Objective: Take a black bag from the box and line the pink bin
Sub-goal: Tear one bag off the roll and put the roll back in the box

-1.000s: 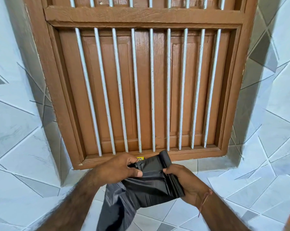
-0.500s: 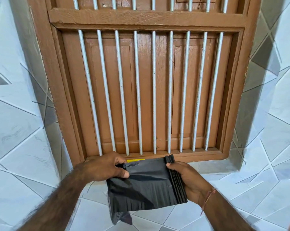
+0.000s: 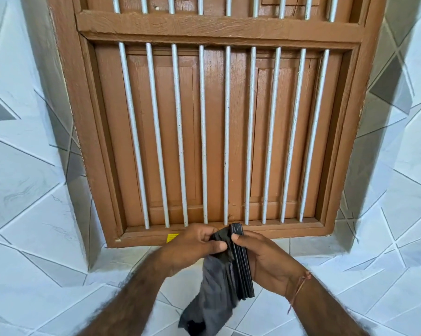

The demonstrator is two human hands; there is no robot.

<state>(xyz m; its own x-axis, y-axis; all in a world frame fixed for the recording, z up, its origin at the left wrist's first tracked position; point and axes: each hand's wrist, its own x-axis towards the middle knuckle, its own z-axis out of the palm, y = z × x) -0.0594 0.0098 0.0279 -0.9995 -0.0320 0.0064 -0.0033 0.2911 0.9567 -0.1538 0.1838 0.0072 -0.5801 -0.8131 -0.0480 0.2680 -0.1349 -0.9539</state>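
I hold a black plastic bag (image 3: pixel 214 297) in front of me with both hands, low in the head view. My right hand (image 3: pixel 265 263) grips its pleated, folded edge, which stands upright as a narrow stack. My left hand (image 3: pixel 194 243) pinches the loose layer beside that edge, thumb close to my right thumb. The rest of the bag hangs down crumpled between my forearms. A small yellow corner (image 3: pixel 172 238), possibly the box, peeks out behind my left hand. No pink bin is in view.
A brown wooden window frame (image 3: pixel 88 141) with white vertical bars (image 3: pixel 226 134) and shut shutters fills the wall straight ahead. Its sill (image 3: pixel 289 232) lies just behind my hands. White and grey tiled walls (image 3: pixel 27 190) flank it on both sides.
My hands have come together, gathering the spread bag into a narrow bunch. The loose part now hangs lower. The view has moved closer to the window.
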